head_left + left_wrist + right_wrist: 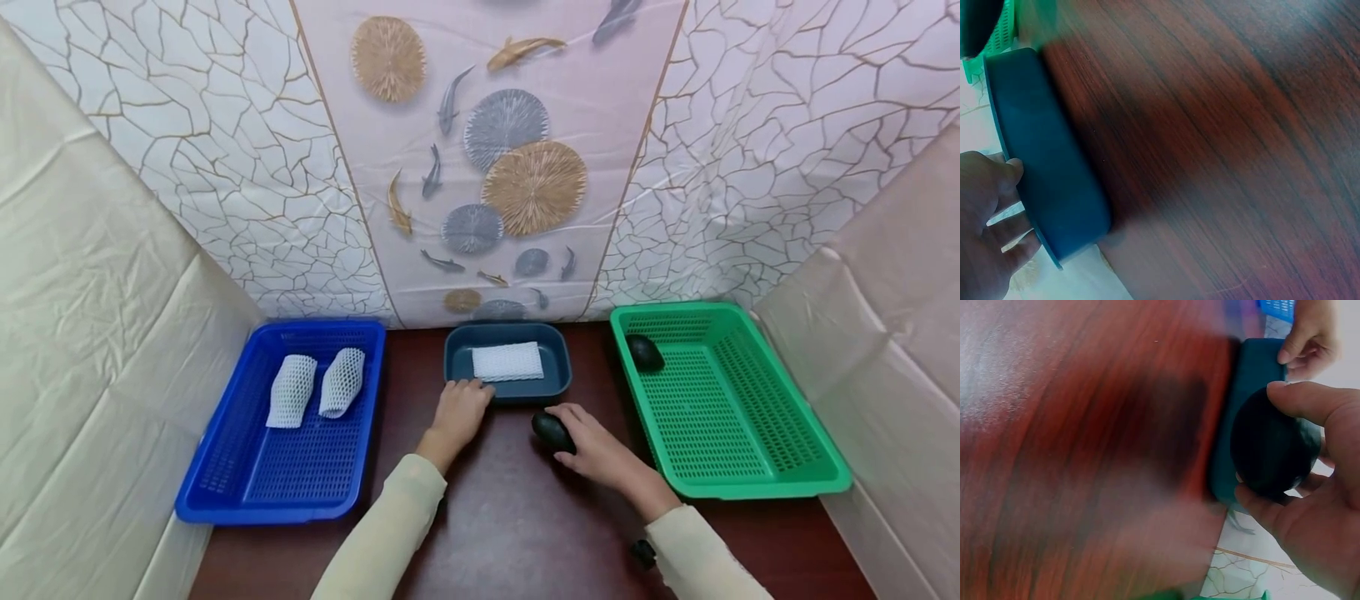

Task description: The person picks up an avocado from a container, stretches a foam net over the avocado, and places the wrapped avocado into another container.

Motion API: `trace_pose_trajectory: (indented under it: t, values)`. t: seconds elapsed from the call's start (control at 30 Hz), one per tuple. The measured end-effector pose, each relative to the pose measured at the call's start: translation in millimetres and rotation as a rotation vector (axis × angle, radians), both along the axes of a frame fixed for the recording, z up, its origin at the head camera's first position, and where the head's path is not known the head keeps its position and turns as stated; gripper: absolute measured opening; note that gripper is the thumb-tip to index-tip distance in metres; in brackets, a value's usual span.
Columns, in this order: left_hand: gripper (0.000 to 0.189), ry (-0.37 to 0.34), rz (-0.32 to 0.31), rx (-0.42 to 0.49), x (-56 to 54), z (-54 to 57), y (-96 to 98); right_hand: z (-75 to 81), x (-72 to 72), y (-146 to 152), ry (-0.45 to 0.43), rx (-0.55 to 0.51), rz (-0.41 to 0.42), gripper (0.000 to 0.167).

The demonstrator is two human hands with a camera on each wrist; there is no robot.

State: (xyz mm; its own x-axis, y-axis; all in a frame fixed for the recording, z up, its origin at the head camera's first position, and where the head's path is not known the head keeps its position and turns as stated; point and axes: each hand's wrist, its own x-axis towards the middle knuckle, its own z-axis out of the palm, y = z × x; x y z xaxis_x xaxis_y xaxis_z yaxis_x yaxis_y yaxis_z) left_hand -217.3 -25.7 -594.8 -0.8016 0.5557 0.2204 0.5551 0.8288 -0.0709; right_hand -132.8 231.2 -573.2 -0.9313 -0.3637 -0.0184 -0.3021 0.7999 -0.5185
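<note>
Avocado-like dark fruit (551, 432): held just in front of the teal tray (557, 367), apparently off the table (495, 517).
Right hand (600, 450): thumb and fingers curled round the fruit's sides, spread only to its width.
Left hand (461, 415): the tray's near rim pinched between thumb and fingers, with almost no gap.
Foam net sleeve (507, 362): laid flat inside the tray.
Green basket (757, 488): a second dark fruit (645, 353) held at its far left.
Blue basket (262, 515): two bulging net sleeves (292, 392) (342, 383) held; their contents cannot be made out.
Step at the tray: judged to be fruit carrying, with the tray steadied.
Next move: a secure grip and a lift clear of the rim seem called for.
</note>
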Motion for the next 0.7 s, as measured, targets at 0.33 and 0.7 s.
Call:
trace_pose_trajectory:
  t: [0.33,0.7]
  values:
    - [0.024,-0.012,0.006,-0.006,2.8,1.3,-1.6,-12.3,3.8,-4.0,-0.106,0.051,0.004,0.068]
    - [0.024,-0.016,0.009,0.007,2.8,1.6,0.5,-21.5,5.9,-4.2,-0.136,0.036,-0.018,0.069]
